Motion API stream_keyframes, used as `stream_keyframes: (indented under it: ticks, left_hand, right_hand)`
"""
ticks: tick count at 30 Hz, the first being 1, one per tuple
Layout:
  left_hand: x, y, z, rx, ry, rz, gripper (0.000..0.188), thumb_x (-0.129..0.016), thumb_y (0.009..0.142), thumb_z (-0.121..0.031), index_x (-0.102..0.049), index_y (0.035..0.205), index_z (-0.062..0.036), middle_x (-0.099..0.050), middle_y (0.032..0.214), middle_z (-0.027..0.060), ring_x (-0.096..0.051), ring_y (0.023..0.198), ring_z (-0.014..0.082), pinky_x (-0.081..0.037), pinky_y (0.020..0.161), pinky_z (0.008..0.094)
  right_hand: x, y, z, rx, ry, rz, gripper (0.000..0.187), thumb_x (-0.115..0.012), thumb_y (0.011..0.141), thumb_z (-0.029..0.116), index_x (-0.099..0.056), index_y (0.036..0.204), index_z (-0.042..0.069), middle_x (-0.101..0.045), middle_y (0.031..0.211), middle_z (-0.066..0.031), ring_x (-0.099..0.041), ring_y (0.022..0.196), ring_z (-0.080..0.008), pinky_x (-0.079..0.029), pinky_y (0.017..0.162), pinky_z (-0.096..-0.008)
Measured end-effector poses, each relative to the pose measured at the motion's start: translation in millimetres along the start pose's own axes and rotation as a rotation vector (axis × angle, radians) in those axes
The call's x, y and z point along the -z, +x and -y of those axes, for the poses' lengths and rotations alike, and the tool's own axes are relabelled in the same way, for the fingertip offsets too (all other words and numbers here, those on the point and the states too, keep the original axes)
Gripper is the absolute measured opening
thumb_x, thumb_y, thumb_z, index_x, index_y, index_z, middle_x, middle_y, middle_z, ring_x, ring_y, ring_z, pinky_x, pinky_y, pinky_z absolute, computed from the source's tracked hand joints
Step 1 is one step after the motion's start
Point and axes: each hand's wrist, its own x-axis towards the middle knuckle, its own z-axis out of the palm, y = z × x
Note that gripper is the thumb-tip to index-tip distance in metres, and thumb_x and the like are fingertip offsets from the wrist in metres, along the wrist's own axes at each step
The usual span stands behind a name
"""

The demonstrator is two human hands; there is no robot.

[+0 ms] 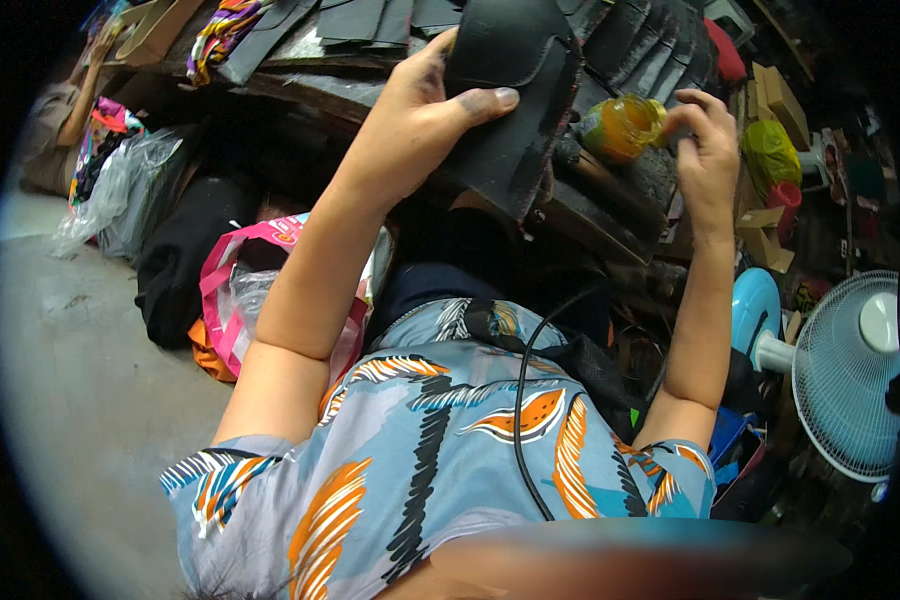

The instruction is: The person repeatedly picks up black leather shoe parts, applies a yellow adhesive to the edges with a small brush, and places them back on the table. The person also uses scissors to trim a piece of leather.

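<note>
My left hand (pixel 435 115) grips a black leather piece (pixel 515 120) with a curved flap, its thumb pressed flat on the front. The piece is held up over the edge of the workbench (pixel 610 215), and its right edge looks rough and reddish. To the right, my right hand (pixel 708 140) has its fingers curled together at the mouth of a glass jar (pixel 620 130) with yellow-orange contents. The jar leans toward that hand. Whatever those fingertips hold, if anything, is hidden. Dark smudges mark my left thumb and fingers.
More black leather pieces (pixel 365 22) lie in overlapping rows along the bench. A white and blue fan (pixel 850 375) stands close at my right. Beside my left are a pink bag (pixel 220 300) and a black cloth bundle (pixel 185 250). At far left another person's arm (pixel 85 90) shows.
</note>
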Motion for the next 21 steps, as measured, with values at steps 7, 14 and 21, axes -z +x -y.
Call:
stream_keyframes:
  ticks: [7,14,21]
  left_hand:
    - [-7.1,8.4,5.2,-0.03,-0.138,0.051,0.042,-0.067,0.082,-0.006,-0.052,0.121,0.0022,-0.064,0.103,0.0085,-0.064,0.088,0.0123,-0.055,0.079,0.0262]
    - [-4.1,8.8,2.0,-0.01,-0.149,-0.011,0.04,-0.067,0.083,-0.007,-0.052,0.119,0.002,-0.064,0.103,0.0084,-0.063,0.088,0.0124,-0.054,0.079,0.0263]
    - [11.7,6.8,-28.2,0.002,-0.075,-0.103,0.044,-0.064,0.089,-0.014,-0.046,0.126,0.0014,-0.06,0.11,0.0067,-0.059,0.1,0.0111,-0.049,0.088,0.0253]
  right_hand:
    - [6.3,-15.4,67.7,-0.001,0.911,0.328,0.065,-0.045,0.072,-0.003,-0.053,0.135,0.01,-0.056,0.108,-0.0057,-0.052,0.095,-0.0121,-0.04,0.083,-0.0232]
    - [1.1,-35.2,96.7,0.501,0.283,0.126,0.053,-0.061,0.066,0.0,-0.07,0.114,0.019,-0.058,0.09,-0.0026,-0.055,0.079,-0.0212,-0.041,0.072,-0.0323]
    - [9.2,-40.4,25.8,0.071,0.497,0.038,0.035,-0.054,0.075,-0.004,-0.069,0.104,0.01,-0.059,0.095,-0.0066,-0.055,0.078,-0.0144,-0.044,0.07,-0.0282]
